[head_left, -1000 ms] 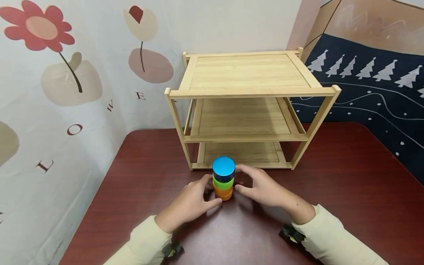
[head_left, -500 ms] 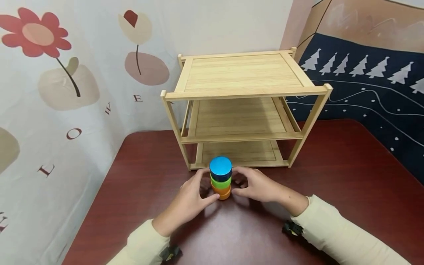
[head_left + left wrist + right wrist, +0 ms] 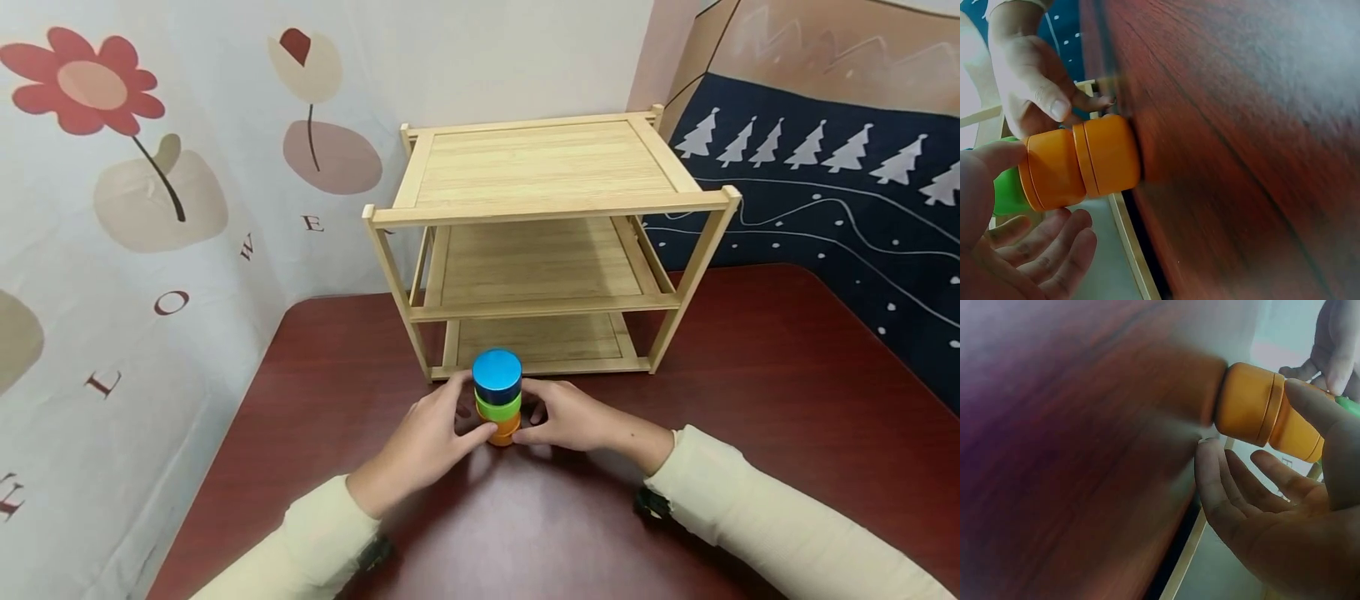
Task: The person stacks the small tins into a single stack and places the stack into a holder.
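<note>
An upright stack of round coloured pieces stands on the table: orange pieces (image 3: 506, 427) at the bottom, a green ring (image 3: 498, 410) above and a shiny blue disc (image 3: 497, 371) on top. My left hand (image 3: 423, 437) curls round its left side, thumb at the front. From the right, my right hand (image 3: 581, 419) curls round the stack, its thumb on the orange part and index finger by the blue disc. In the left wrist view the orange body (image 3: 1057, 169) shows a seam and a rim. The right wrist view shows the orange base (image 3: 1247, 403) at the tabletop.
A three-tier wooden shelf (image 3: 540, 171) stands right behind the stack, its lowest board (image 3: 547, 337) near the tabletop. The dark red table (image 3: 780, 375) ends at a patterned wall cloth (image 3: 225, 167) on the left and back.
Both hands have closed in on the stack from either side. The right thumb has come onto the orange part and the left thumb has risen slightly. The head view has shifted a little.
</note>
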`<state>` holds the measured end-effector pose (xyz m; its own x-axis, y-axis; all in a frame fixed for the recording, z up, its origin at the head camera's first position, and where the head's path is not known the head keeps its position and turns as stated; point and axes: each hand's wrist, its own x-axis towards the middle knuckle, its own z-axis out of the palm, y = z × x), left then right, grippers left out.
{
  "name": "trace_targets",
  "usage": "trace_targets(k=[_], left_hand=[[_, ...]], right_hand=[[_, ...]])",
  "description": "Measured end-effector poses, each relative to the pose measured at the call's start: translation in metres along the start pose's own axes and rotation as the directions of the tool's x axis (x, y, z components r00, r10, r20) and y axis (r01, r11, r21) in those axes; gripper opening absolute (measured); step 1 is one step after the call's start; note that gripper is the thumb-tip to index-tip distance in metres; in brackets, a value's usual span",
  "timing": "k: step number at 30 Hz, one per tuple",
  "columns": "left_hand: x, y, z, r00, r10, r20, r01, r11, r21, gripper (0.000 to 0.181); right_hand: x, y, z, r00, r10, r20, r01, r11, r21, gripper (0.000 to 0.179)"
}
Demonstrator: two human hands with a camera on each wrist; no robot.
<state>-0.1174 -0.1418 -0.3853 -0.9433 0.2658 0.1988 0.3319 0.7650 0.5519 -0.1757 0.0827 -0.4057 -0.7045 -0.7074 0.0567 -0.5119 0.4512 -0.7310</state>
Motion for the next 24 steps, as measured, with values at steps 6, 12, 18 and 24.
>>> trace_targets(k=[6, 12, 18, 24], left_hand=[[0.0025, 0.0023, -0.0030, 1.000, 0.010, 0.030, -0.011, 0.999, 0.046, 0.067], [0.0044, 0.0034, -0.0047, 0.999, 0.009, 0.045, -0.012, 0.998, 0.067, 0.062], [0.0050, 0.0044, -0.0056, 0.999, -0.003, 0.050, 0.000, 0.997, 0.074, 0.062], [0.0035, 0.0039, -0.0063, 0.999, 0.000, 0.046, -0.003, 0.997, 0.079, 0.061]], right_hand=[[0.0053, -0.0014, 0.0018, 1.000, -0.017, 0.004, 0.017, 1.000, -0.015, 0.048], [0.0081, -0.0049, 0.0034, 0.999, -0.032, 0.006, 0.033, 0.999, -0.041, 0.045], [0.0095, -0.0066, 0.0048, 1.000, -0.031, 0.002, 0.031, 0.997, -0.068, 0.045], [0.0092, -0.0072, 0.0059, 1.000, -0.016, 0.003, 0.016, 0.997, -0.071, 0.047]])
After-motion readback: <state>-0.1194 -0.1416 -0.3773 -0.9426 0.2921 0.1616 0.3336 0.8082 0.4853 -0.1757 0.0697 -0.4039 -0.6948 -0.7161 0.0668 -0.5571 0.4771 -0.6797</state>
